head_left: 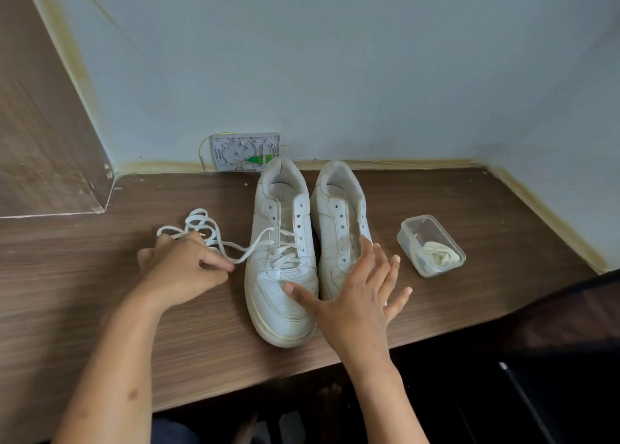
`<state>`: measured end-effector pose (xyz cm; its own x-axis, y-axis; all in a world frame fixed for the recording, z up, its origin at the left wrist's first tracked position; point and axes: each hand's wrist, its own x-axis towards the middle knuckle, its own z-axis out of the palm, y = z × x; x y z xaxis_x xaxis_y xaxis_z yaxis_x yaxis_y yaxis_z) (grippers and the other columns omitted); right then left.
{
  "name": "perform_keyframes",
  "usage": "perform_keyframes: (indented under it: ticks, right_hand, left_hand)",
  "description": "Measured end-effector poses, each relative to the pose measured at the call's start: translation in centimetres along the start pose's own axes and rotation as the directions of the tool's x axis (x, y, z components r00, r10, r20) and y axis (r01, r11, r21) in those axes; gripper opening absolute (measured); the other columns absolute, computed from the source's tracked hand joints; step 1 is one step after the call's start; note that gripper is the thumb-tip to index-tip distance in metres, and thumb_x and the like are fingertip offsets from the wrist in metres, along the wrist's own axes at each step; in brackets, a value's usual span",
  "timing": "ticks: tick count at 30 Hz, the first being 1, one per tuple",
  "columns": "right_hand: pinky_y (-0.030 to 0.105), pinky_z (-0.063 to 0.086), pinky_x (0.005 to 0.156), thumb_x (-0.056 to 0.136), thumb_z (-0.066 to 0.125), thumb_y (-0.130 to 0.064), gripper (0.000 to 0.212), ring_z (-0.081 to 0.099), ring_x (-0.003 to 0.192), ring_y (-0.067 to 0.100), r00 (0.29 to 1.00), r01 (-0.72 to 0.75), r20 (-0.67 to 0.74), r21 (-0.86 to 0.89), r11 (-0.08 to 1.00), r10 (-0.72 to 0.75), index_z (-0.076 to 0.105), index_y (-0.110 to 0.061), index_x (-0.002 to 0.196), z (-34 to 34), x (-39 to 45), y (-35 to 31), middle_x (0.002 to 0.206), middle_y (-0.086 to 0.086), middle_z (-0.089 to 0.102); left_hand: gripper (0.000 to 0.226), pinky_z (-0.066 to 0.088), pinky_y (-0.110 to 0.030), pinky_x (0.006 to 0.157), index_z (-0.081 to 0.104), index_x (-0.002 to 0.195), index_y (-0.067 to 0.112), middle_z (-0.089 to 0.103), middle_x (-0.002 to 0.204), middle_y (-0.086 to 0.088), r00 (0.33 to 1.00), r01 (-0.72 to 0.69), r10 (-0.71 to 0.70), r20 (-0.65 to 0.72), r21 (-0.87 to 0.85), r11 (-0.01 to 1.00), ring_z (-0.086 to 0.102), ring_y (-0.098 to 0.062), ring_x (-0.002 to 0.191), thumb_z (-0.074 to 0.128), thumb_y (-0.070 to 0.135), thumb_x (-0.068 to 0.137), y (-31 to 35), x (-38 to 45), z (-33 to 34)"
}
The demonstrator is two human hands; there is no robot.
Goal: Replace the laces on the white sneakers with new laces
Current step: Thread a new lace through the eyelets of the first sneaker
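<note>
Two white sneakers stand side by side on the wooden desk, toes toward me. The left sneaker [280, 262] has a white lace [214, 239] threaded through its lower eyelets only, and the lace trails left in loose loops. My left hand [183, 269] rests on the desk and pinches this lace. The right sneaker [339, 229] has bare eyelets. My right hand [359, 296] hovers over the toes of both sneakers, fingers spread and holding nothing. A clear plastic box [446, 239] to the right holds a bundled cream lace [437, 254].
The desk [469, 296] meets a pale wall at the back and right. A small grey wall box [245, 150] with thin wires sits behind the sneakers. A wooden panel [43, 125] rises at the left. The desk's front edge runs just below my wrists.
</note>
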<state>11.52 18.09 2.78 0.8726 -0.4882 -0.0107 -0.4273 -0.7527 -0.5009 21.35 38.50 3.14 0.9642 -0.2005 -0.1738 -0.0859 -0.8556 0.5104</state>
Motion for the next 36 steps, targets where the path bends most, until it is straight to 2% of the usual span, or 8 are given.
perform_keyframes:
  ticks: [5,17,21,23,28,32,34,36]
  right_hand:
    - [0.061,-0.013,0.115,0.053,0.048,-0.094,0.138,-0.029,0.146,0.025,1.0,0.002,-0.003,0.002,1.0,-0.002,-0.011,-0.02,0.152,0.2,0.0,0.0,0.162,0.004,-0.01]
    - [0.061,-0.013,0.115,0.054,0.049,-0.093,0.137,-0.029,0.146,0.024,1.0,-0.007,0.006,0.015,1.0,0.007,-0.011,-0.02,0.153,0.1,0.0,-0.2,0.162,0.003,-0.01]
    - [0.061,-0.014,0.115,0.055,0.05,-0.093,0.136,-0.03,0.145,0.023,1.0,-0.005,0.004,0.018,1.0,0.005,-0.01,-0.02,0.153,0.0,0.0,-0.2,0.162,0.003,-0.011]
    - [0.061,-0.015,0.114,0.056,0.053,-0.091,0.132,-0.03,0.145,0.022,1.0,0.016,-0.004,0.044,0.999,-0.016,-0.007,-0.022,0.153,0.0,0.0,-0.1,0.161,0.002,-0.009]
    - [0.054,-0.019,0.114,0.07,0.061,-0.077,0.095,-0.024,0.147,0.017,0.985,0.157,-0.084,0.082,0.984,-0.15,0.022,-0.035,0.145,0.7,0.1,-0.1,0.157,-0.005,0.004]
    - [0.049,-0.003,0.121,0.083,0.072,-0.045,0.049,0.008,0.145,0.018,0.925,0.313,-0.272,0.143,0.939,-0.266,0.052,-0.031,0.125,1.8,0.5,-0.6,0.143,-0.006,0.032]
    - [0.037,0.015,0.116,0.087,0.071,-0.033,0.029,0.024,0.133,0.019,0.87,0.372,-0.4,0.146,0.917,-0.29,0.062,-0.027,0.114,2.0,0.9,-1.3,0.132,-0.005,0.044]
    - [0.024,0.023,0.101,0.089,0.069,-0.027,0.016,0.035,0.12,0.018,0.825,0.392,-0.482,0.113,0.913,-0.295,0.066,-0.025,0.105,1.9,1.7,-2.2,0.123,-0.005,0.052]
  left_hand:
    - [0.038,0.018,-0.033,0.084,0.057,0.118,0.058,0.045,0.106,0.018,0.981,0.003,0.016,-0.195,0.096,0.995,0.029,-0.014,0.099,0.07,0.041,0.086,-0.9,1.2,0.2]
    - [0.011,0.018,-0.043,0.093,0.073,0.069,0.043,0.046,0.104,0.014,0.943,0.142,-0.074,-0.324,0.192,0.971,0.031,-0.024,0.108,0.078,0.047,0.078,-1.3,1.7,1.4]
    - [0.017,0.013,-0.038,0.097,0.067,0.072,0.044,0.041,0.111,0.018,0.977,0.019,0.018,-0.212,0.169,0.986,0.025,-0.019,0.112,0.071,0.037,0.087,-1.1,1.8,1.5]
    - [0.016,0.017,-0.033,0.095,0.067,0.072,0.047,0.047,0.11,0.02,0.975,-0.119,0.117,-0.19,0.004,0.993,0.03,-0.014,0.11,0.074,0.04,0.084,-1.0,1.5,0.9]
    - [0.018,0.035,-0.021,0.1,0.075,0.083,0.027,0.06,0.106,0.011,0.89,-0.43,0.255,-0.377,-0.514,0.742,0.055,-0.006,0.11,0.081,0.041,0.073,0.5,0.1,-1.3]
    - [0.018,0.05,-0.016,0.081,0.07,0.092,0.016,0.074,0.088,0.009,0.882,-0.46,0.102,-0.459,-0.795,0.396,0.067,-0.003,0.088,0.073,0.025,0.077,4.4,-0.3,-0.4]
    - [0.014,0.049,-0.012,0.077,0.07,0.093,0.019,0.074,0.084,0.013,0.866,-0.473,0.043,-0.498,-0.788,0.393,0.067,0.001,0.082,0.07,0.024,0.079,6.0,0.0,1.0]
    - [0.01,0.049,-0.016,0.081,0.073,0.091,0.025,0.074,0.086,0.017,0.814,-0.52,0.083,-0.574,-0.658,0.544,0.067,0.001,0.087,0.072,0.028,0.082,6.4,0.6,2.6]
